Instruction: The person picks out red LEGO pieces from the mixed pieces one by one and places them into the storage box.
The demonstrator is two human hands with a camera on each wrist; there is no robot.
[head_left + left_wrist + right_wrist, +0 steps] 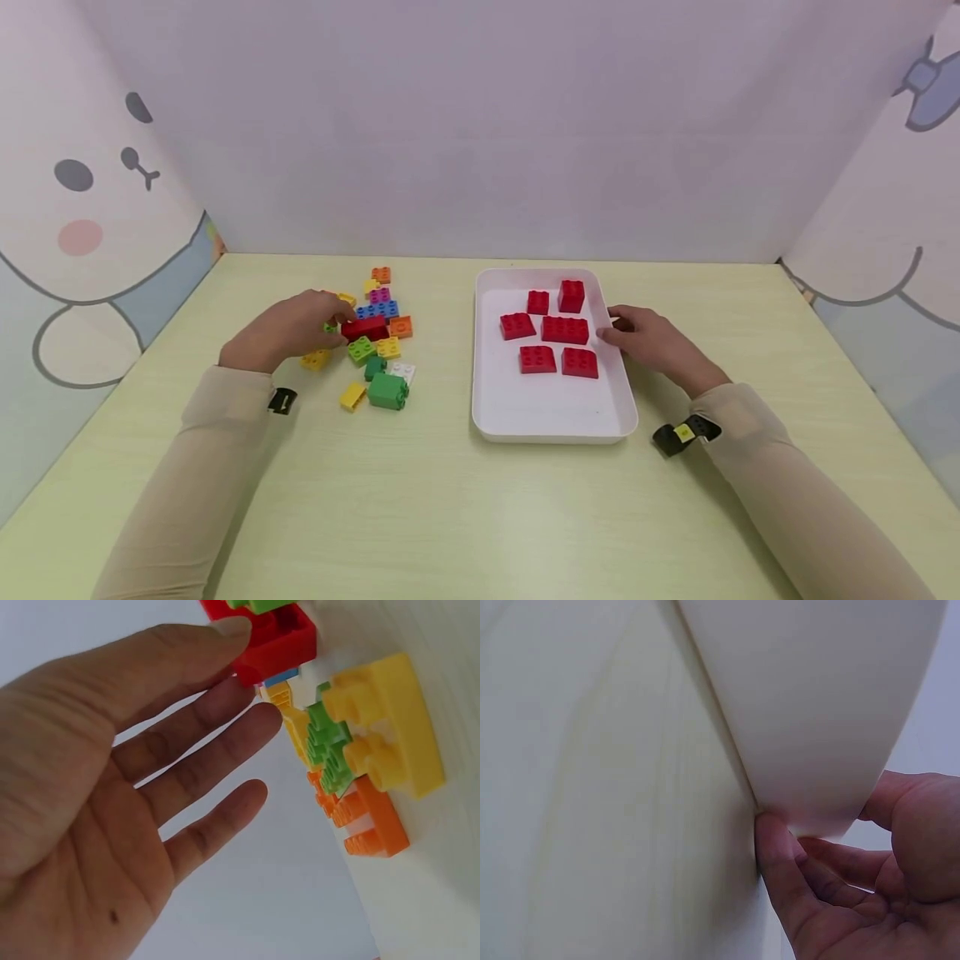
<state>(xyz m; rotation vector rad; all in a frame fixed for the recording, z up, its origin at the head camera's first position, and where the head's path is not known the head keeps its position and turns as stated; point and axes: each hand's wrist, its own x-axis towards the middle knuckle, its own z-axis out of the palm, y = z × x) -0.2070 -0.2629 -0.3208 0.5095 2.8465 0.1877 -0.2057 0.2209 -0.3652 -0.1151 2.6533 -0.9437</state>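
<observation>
On the left of the table, my left hand (291,330) pinches a long red brick (365,328) by its end, among a loose group of coloured bricks. In the left wrist view the thumb and a finger meet the red brick (283,649), while the other fingers are extended. My right hand (651,340) grips the right edge of a white tray (551,414), with the thumb at the rim. The right wrist view shows fingers curled against the tray's side wall (810,712). Several red bricks (565,330) lie spread inside the tray.
Around the left hand lie a green brick (387,391), a blue brick (378,309), a white brick (403,372), an orange brick (401,326), a yellow brick (352,396) and others. A pale curtain (495,133) rises behind the table (420,500).
</observation>
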